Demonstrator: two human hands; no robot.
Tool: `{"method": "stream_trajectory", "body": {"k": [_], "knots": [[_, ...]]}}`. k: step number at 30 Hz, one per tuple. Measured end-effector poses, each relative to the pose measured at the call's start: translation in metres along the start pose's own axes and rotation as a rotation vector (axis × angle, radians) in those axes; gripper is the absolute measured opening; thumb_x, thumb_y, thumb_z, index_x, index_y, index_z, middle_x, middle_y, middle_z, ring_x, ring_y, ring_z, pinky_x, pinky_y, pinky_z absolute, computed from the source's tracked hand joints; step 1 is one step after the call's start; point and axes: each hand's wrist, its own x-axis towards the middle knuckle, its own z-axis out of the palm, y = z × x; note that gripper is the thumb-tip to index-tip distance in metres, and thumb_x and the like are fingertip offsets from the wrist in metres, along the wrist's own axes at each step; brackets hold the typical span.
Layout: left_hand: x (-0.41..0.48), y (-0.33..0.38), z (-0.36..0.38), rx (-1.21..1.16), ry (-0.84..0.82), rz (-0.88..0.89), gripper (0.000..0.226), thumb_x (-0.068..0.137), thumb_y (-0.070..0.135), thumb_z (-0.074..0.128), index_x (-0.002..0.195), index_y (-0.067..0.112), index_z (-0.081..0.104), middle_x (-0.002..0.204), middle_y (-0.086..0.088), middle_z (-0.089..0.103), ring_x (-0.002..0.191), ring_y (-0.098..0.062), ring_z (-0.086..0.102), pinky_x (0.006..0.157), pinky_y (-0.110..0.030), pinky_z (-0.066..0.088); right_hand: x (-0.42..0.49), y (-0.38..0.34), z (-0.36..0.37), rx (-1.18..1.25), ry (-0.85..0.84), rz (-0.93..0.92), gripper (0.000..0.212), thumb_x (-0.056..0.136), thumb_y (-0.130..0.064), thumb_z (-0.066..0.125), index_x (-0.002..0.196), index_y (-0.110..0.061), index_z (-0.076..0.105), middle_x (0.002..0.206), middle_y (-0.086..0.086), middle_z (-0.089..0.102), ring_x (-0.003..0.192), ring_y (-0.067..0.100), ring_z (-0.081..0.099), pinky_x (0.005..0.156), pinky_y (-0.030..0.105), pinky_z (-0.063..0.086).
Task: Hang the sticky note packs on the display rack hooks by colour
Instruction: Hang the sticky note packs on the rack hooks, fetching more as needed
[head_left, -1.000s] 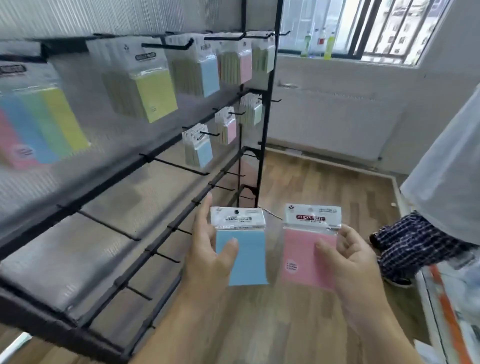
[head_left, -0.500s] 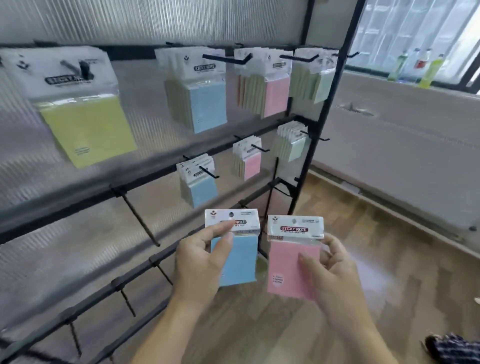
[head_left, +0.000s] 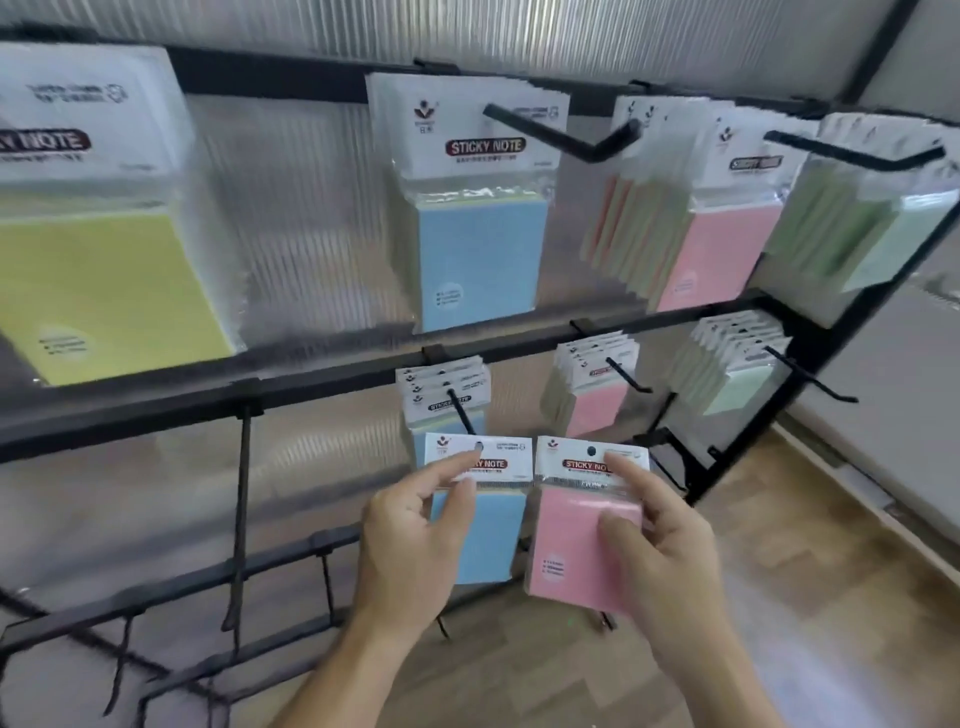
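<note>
Sticky note packs sit in both hands, low in front of the display rack (head_left: 337, 376). The left hand (head_left: 410, 545) pinches a blue pack (head_left: 488, 540) by its header card. The right hand (head_left: 660, 561) grips a pink pack (head_left: 571, 551) the same way, and the two packs nearly touch.

The likeliest slip is a pack landing on the wrong colour. On the middle row the blue stack (head_left: 447, 387), the pink stack (head_left: 597, 400) and the green stack (head_left: 737, 374) hang near one another. With both hands full, neither is free to steady a stack, so a one-handed try could shove the hung packs back or drop a pack on the floor. The blue hook (head_left: 460, 413) has an upturned tip, and the small punched hole (head_left: 479, 446) must clear it. The left forefinger lies just beside that hole and may get in the way.

A yellow pack (head_left: 104, 286) is cut off at the left edge, and its hook cannot be seen. The held blue pack hides the lower part of the blue stack. The fingers behind both packs are out of sight. The top row is blurred, and the small print is unreadable.
</note>
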Motion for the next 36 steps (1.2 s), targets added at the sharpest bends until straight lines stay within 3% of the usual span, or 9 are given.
{"method": "stream_trajectory", "body": {"k": [4,8,12,15,20,23,26,30,36], "knots": [[0.005,0.001,0.008,0.045,0.068,0.016,0.028,0.093,0.012,0.062,0.106,0.034,0.071,0.096,0.010,0.070,0.095,0.006,0.038,0.073,-0.030,0.050,0.033,0.008,0.004,0.011,-0.087,0.025,0.049,0.088,0.008,0.050,0.102,-0.036,0.068,0.089,-0.013,0.074,0.071,0.007,0.066,0.060,0.022,0.051],[0.004,0.002,0.014,0.124,0.119,0.017,0.026,0.093,0.012,0.061,0.112,0.027,0.071,0.107,0.015,0.072,0.094,0.011,0.036,0.087,-0.027,0.038,0.055,0.013,0.001,0.002,-0.169,0.023,0.046,0.089,0.003,0.054,0.103,-0.038,0.068,0.087,-0.012,0.074,0.070,0.011,0.064,0.065,0.035,0.052],[0.005,0.007,0.023,0.200,0.217,0.030,0.027,0.092,0.008,0.061,0.107,0.029,0.071,0.101,0.015,0.072,0.068,0.014,0.061,0.047,-0.019,0.040,0.071,0.014,-0.008,0.007,-0.207,-0.042,0.038,0.088,-0.009,0.060,0.105,-0.042,0.068,0.092,-0.014,0.073,0.073,0.010,0.064,0.062,0.020,0.051],[0.007,0.005,0.029,0.242,0.308,0.032,0.032,0.091,0.006,0.063,0.097,0.037,0.069,0.097,0.016,0.072,0.051,0.011,0.051,0.050,-0.002,0.033,0.082,0.016,-0.021,0.006,-0.198,-0.088,0.038,0.084,-0.016,0.063,0.110,-0.043,0.066,0.097,-0.023,0.071,0.077,0.004,0.065,0.064,0.015,0.050],[0.002,0.004,0.042,0.304,0.374,0.082,0.030,0.089,-0.001,0.064,0.103,0.024,0.073,0.061,0.017,0.063,0.042,0.008,0.047,0.043,0.000,0.027,0.096,0.016,-0.041,0.057,-0.135,-0.149,0.043,0.086,-0.006,0.062,0.111,-0.041,0.064,0.099,-0.016,0.071,0.075,-0.007,0.061,0.061,0.004,0.044],[0.001,0.003,0.047,0.499,0.412,0.173,0.028,0.088,0.003,0.065,0.113,0.013,0.071,0.083,-0.001,0.074,0.058,0.005,0.055,0.048,0.005,0.029,0.102,0.019,-0.050,0.062,-0.093,-0.170,0.045,0.082,-0.006,0.061,0.110,-0.042,0.061,0.099,-0.014,0.066,0.069,-0.010,0.059,0.058,0.002,0.042],[0.007,0.000,0.050,0.446,0.438,0.090,0.034,0.089,0.001,0.064,0.117,0.022,0.068,0.081,-0.008,0.073,0.045,0.003,0.049,0.042,0.000,0.028,0.112,0.027,-0.057,0.037,-0.123,-0.137,0.059,0.088,0.012,0.054,0.113,-0.042,0.060,0.101,-0.003,0.067,0.065,-0.010,0.057,0.056,0.003,0.041],[0.011,0.005,0.057,0.431,0.431,0.029,0.036,0.088,0.000,0.063,0.117,0.021,0.068,0.064,0.018,0.062,0.038,-0.002,0.040,0.038,-0.006,0.025,0.122,0.036,-0.061,0.015,-0.200,-0.104,0.060,0.090,0.012,0.051,0.117,-0.042,0.060,0.112,0.002,0.067,0.070,-0.009,0.058,0.059,0.003,0.043],[0.020,0.000,0.062,0.384,0.440,-0.048,0.044,0.092,0.004,0.058,0.126,0.032,0.060,0.107,0.001,0.069,0.058,-0.006,0.057,0.045,-0.009,0.037,0.141,0.047,-0.058,-0.096,-0.252,-0.118,0.061,0.094,0.003,0.050,0.120,-0.053,0.054,0.112,-0.005,0.065,0.079,-0.001,0.057,0.065,0.009,0.045]]}}
